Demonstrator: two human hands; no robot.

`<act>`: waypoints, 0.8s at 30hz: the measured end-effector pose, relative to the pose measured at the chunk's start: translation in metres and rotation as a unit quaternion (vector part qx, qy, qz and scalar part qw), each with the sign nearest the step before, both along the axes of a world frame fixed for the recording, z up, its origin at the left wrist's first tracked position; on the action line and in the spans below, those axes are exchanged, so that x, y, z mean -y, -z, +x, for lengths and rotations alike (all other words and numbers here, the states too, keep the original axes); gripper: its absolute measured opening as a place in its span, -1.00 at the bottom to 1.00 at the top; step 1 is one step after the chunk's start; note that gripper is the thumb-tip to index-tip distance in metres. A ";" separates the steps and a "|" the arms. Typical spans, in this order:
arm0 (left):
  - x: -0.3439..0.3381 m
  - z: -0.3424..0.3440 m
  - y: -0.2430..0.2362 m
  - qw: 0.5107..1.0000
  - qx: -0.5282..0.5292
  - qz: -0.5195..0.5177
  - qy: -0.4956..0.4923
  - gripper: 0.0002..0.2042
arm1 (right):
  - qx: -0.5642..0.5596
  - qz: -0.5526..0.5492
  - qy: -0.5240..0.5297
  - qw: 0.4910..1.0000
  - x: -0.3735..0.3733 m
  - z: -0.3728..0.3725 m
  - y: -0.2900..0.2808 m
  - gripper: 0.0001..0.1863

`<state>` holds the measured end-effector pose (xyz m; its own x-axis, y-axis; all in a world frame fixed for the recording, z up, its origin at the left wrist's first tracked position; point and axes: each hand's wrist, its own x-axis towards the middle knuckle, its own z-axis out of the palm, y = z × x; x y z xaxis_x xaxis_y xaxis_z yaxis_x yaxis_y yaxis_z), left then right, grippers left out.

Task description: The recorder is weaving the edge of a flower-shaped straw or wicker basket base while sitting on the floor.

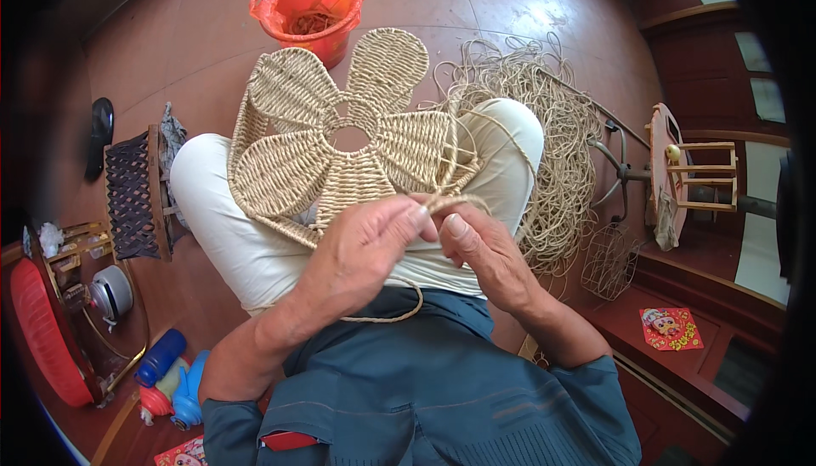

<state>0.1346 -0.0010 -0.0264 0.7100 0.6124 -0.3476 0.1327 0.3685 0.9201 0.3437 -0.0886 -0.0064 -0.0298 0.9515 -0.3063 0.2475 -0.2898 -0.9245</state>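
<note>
Across my lap rests a flower-shaped woven piece (pixel 285 173) of straw-coloured cord, with broad petals around a round hole. At its near right petal, my left hand (pixel 365 241) pinches a length of cord (pixel 446 203) between thumb and fingers. Just to the right, the thumb and fingers of my right hand (pixel 489 254) close on the same cord. The two hands are nearly touching. A loose end curls below my left hand over my dark shirt. Loops of cord hang at the right side of the woven piece, over my knee.
A big tangled heap of cord (pixel 552 160) lies on the floor at right, beside a metal-legged stand (pixel 625 173). Beyond the woven piece stands a red bucket (pixel 327 45) with a bag liner. To the left are a woven-seat stool (pixel 136 194) and a blue bottle (pixel 160 357).
</note>
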 end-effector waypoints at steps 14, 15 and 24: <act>-0.025 -0.067 -0.028 0.999 -0.032 -0.019 0.010 -0.59 | -0.232 0.041 0.272 0.933 -0.097 0.089 0.009 -0.59; -0.030 -0.084 -0.033 0.997 -0.068 -0.020 -0.010 -0.60 | -0.223 0.047 0.304 0.925 -0.113 0.113 0.005 -0.60; -0.050 -0.271 -0.043 0.972 -0.122 0.081 -0.183 -0.63 | -0.181 0.115 0.431 0.876 -0.199 0.320 0.017 -0.70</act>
